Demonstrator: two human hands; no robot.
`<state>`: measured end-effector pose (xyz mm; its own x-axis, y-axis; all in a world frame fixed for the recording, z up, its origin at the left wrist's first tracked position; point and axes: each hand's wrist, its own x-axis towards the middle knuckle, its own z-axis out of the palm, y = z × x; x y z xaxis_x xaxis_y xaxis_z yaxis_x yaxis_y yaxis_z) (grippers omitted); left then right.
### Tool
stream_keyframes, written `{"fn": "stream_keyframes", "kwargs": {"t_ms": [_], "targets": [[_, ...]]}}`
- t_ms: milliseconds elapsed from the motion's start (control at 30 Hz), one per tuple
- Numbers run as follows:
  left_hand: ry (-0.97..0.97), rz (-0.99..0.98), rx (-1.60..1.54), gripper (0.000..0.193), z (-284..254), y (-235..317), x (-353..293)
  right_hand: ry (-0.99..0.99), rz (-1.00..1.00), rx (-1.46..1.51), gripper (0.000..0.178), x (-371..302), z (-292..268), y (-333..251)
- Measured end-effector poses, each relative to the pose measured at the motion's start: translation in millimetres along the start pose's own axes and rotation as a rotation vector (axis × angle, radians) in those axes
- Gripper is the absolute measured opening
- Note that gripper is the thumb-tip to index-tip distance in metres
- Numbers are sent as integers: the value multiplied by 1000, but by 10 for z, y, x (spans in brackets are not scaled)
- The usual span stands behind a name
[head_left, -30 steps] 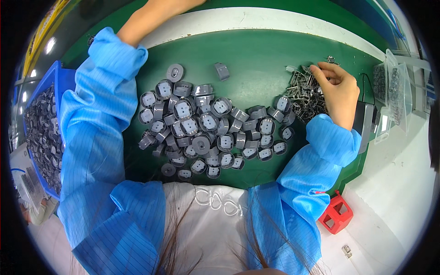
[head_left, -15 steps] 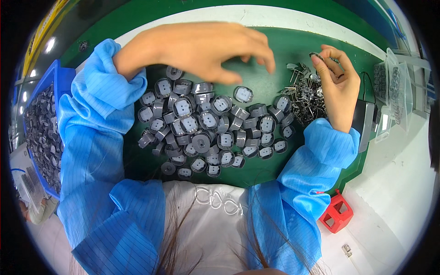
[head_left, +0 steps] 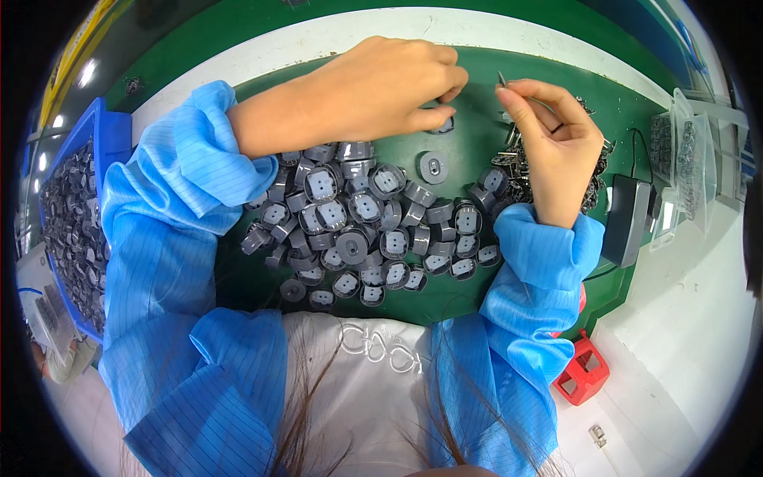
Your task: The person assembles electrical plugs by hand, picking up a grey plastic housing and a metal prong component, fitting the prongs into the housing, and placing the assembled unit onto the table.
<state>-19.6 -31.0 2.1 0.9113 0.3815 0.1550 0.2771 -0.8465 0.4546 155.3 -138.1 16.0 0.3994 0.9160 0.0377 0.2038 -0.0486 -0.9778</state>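
On the left stands a blue bin [head_left: 99, 183]. Right of it, grey housings [head_left: 366, 208] crowd the near tabletop [head_left: 467, 171]. Past the heap, the left hand [head_left: 401, 83] has thumb and fingers around one grey housing [head_left: 447, 126]. Picking up looks like the step; the next move seems to call for aligning pieces. Bare green room lies between, bounded by the white far strip [head_left: 477, 28]. The right hand [head_left: 556, 131] pinches a thin part [head_left: 501, 78] near piled metal parts [head_left: 507, 161].
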Motion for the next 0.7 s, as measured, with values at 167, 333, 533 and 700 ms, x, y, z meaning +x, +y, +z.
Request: {"fn": "stream_keyframes", "kwargs": {"t_ms": [167, 333, 533, 700], "targets": [[-88, 53, -135, 27, -147, -188, -32, -145, 32, -27, 23, -3, 18, 2], [-46, 155, -144, 49, -36, -206, -59, -225, -94, -130, 25, -11, 15, 16], [25, 47, -270, 33, 26, -155, 39, -286, -17, 164, 20, -16, 25, 6], [5, -173, -755, 25, -124, -49, 74, -74, -49, 229, 22, -103, 184, -178]]}}
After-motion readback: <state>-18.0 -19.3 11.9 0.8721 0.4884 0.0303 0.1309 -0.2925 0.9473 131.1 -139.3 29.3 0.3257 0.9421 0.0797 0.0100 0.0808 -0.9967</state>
